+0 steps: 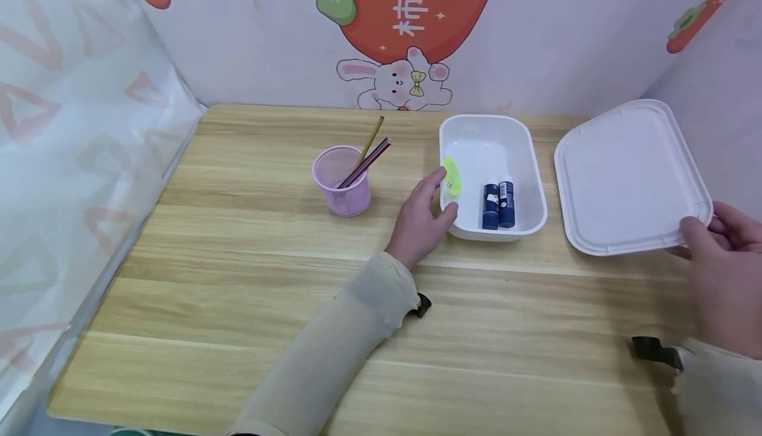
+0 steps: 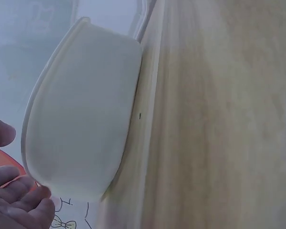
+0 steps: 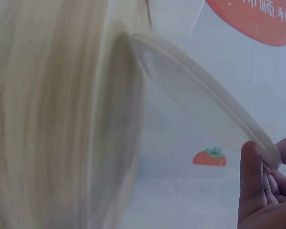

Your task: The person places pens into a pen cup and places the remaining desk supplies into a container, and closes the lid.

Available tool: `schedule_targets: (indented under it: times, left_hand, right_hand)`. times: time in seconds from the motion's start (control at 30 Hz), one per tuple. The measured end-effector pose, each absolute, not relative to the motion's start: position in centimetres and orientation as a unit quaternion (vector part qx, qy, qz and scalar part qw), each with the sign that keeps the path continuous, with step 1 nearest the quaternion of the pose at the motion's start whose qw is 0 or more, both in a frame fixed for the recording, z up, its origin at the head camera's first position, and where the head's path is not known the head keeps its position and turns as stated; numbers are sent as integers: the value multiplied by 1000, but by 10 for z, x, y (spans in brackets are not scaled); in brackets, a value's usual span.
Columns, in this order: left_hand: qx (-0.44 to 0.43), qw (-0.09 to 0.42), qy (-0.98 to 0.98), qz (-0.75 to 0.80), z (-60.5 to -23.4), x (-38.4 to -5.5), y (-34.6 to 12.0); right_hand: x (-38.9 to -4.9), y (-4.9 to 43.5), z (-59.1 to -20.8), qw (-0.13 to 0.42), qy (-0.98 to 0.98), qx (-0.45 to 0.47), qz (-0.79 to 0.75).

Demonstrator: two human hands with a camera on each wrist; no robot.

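A white plastic box (image 1: 476, 138) sits toward the back of the table. Inside lie two dark blue glue sticks (image 1: 506, 204) and, along the left wall, a flat yellow-green oval item (image 1: 453, 176) whose kind I cannot tell. My left hand (image 1: 419, 221) is at the box's left rim, thumb and fingers spread apart. In the left wrist view its fingers (image 2: 19, 195) are beside the rim. The right hand (image 1: 723, 251) pinches the white lid (image 1: 634, 178) by its near right corner, thumb on top. The lid is tilted, with the held edge raised above the table.
Left of the box stands a pink mesh pen cup (image 1: 342, 184) with several pencils (image 1: 369, 158) leaning out to the right. The wooden table (image 1: 238, 277) meets a printed wall covering (image 1: 268, 45) at the back, and similar sheets flank both sides.
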State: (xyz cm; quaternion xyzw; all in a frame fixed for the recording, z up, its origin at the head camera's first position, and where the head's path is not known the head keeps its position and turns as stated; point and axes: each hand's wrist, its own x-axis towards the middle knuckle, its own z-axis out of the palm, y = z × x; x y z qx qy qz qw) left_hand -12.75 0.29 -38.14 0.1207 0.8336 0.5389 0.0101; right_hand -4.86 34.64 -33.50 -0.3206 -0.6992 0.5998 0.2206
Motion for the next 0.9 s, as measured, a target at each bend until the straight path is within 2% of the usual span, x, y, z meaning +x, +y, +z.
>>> schedule_targets:
  times: [0.13, 0.23, 0.37, 0.53, 0.9]
  left_hand:
    - [135, -34, 837, 530, -373, -125, 6]
    - [151, -44, 818, 553, -364, -124, 14]
    - [162, 2, 763, 626, -351, -125, 32]
    - [138, 70, 691, 706, -340, -129, 59]
    - [107, 149, 700, 690, -324, -120, 116]
  right_hand:
    - [-48, 335, -329, 239, -693, -304, 608]
    - [-45, 326, -325, 252, -706, -303, 588]
    - [-41, 315, -325, 287, -751, -290, 518]
    - [-38, 301, -328, 371, -805, -232, 401]
    - [-38, 275, -331, 511, -794, -119, 309]
